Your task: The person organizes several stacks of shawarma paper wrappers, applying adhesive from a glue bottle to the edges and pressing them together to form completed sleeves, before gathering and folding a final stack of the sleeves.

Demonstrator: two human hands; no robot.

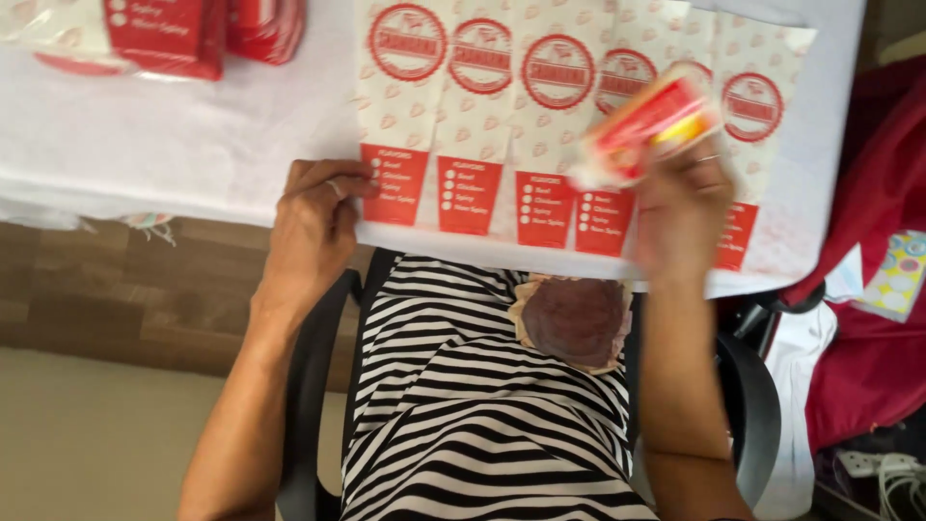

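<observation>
Five overlapping paper bags (540,125) fan out on the white table (174,135) just ahead of our hands. Left hand (313,227) presses flat, fingers together, on the leftmost bag's bottom corner. Right hand (680,217) pinches a blurred red-and-yellow packet (646,125), lifted above the bags on its side. Red packs (164,34) sit far beyond the left hand.

Desk: I see a desk (174,135) under a white cloth, running across the top of my view.
Floor: wood-look brown planks (125,289) on the left, then a plain beige stretch (87,434) nearer me.
Chair: black armrests (313,386) either side.
Right side: a dark red fabric mass (878,318), white cables (892,473) low down.
Light: soft and even, daylight-like.
</observation>
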